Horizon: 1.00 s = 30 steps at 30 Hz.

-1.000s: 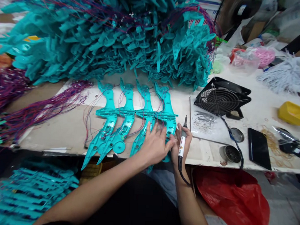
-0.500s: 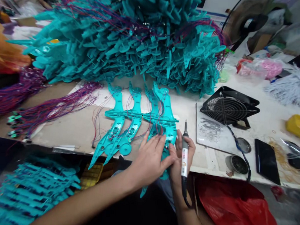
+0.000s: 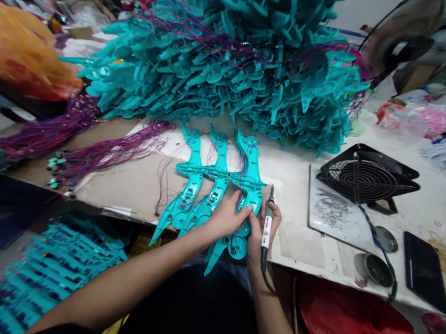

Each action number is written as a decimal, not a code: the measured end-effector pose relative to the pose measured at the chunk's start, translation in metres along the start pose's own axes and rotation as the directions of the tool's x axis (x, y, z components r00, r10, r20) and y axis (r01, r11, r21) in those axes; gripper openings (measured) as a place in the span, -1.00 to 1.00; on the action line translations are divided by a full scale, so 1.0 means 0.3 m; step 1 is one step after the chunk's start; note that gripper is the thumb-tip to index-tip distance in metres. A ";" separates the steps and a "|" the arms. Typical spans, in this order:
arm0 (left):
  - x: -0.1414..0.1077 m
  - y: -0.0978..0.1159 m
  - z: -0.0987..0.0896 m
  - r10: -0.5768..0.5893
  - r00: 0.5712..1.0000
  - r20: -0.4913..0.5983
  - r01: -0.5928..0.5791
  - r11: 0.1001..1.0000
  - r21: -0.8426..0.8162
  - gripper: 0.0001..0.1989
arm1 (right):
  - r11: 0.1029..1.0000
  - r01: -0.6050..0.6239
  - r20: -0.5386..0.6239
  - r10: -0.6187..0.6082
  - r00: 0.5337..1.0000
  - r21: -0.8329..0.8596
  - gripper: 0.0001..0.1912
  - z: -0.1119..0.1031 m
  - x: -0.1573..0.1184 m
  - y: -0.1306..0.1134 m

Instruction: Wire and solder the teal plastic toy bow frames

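My left hand (image 3: 226,217) is closed on the left edge of the rightmost teal plastic part (image 3: 253,161), its thumb lying on the top face. My right hand (image 3: 257,230) holds a soldering iron (image 3: 267,228) upright, tip pointing away from me, and its thumb presses against the right edge of that same part. Some of its fingers are hidden behind the iron and the part. Two similar teal parts with small circuit boards and thin red and blue wires, a middle one (image 3: 219,159) and a left one (image 3: 194,156), lie joined in a row beside it.
A tall heap of teal parts (image 3: 219,83) stands behind. Wire bundles (image 3: 124,148) lie left. To the right are a black fan (image 3: 359,178), a round tin (image 3: 377,269) and a black phone (image 3: 425,269). More teal parts (image 3: 67,263) are stacked below the table edge.
The view has swung left. The two overlapping right-hand teal parts now lie closely stacked. My left hand has gone from lying across them with fingers spread to gripping their edge.
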<state>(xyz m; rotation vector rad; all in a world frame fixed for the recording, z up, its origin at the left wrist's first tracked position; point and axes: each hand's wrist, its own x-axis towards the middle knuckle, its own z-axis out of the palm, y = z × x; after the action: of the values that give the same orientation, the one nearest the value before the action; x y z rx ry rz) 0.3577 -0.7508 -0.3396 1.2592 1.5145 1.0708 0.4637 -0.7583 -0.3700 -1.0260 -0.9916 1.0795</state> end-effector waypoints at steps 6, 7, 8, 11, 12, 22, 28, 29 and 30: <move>-0.062 0.044 -0.028 0.037 0.998 0.048 -0.046 0.979 0.200 -0.44 | 0.993 0.065 0.027 -0.068 0.997 0.095 -0.45 0.036 -0.041 -0.073; -0.075 0.050 -0.045 0.048 0.998 0.036 -0.055 0.975 0.214 -0.42 | 0.992 0.070 0.037 -0.074 0.997 0.104 -0.45 0.051 -0.050 -0.086; -0.086 0.055 -0.066 0.060 0.998 0.022 -0.063 0.972 0.227 -0.41 | 0.992 0.067 0.049 -0.073 0.996 0.110 -0.45 0.070 -0.059 -0.095; -0.097 0.050 -0.138 0.067 0.997 -0.032 -0.055 0.958 0.280 -0.44 | 0.992 0.015 0.080 -0.025 0.996 0.127 -0.46 0.139 -0.079 -0.092; -0.094 0.042 -0.163 0.060 0.997 -0.045 -0.043 0.951 0.306 -0.45 | 0.991 -0.006 0.087 -0.005 0.996 0.134 -0.47 0.162 -0.083 -0.081; -0.028 -0.058 -0.277 -0.027 0.998 -0.062 0.041 0.971 0.235 -0.40 | 0.982 -0.086 0.111 0.068 0.992 0.166 -0.43 0.232 -0.089 0.045; -0.005 -0.022 -0.262 -0.060 0.997 -0.044 0.066 0.984 0.168 -0.44 | 0.988 -0.098 0.055 0.092 0.994 0.123 -0.45 0.241 -0.088 0.026; -0.008 -0.012 -0.260 -0.051 0.998 -0.040 0.056 0.987 0.152 -0.44 | 0.990 -0.096 0.051 0.091 0.995 0.107 -0.45 0.239 -0.089 0.014; -0.014 -0.001 -0.260 -0.042 0.998 -0.038 0.047 0.990 0.136 -0.43 | 0.991 -0.096 0.050 0.092 0.995 0.091 -0.44 0.238 -0.091 -0.001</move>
<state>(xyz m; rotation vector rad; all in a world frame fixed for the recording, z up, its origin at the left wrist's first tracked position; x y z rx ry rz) 0.2829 -0.7616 -0.3198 1.2994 1.6589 0.9777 0.3900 -0.7739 -0.3569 -0.9839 -0.9276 1.2204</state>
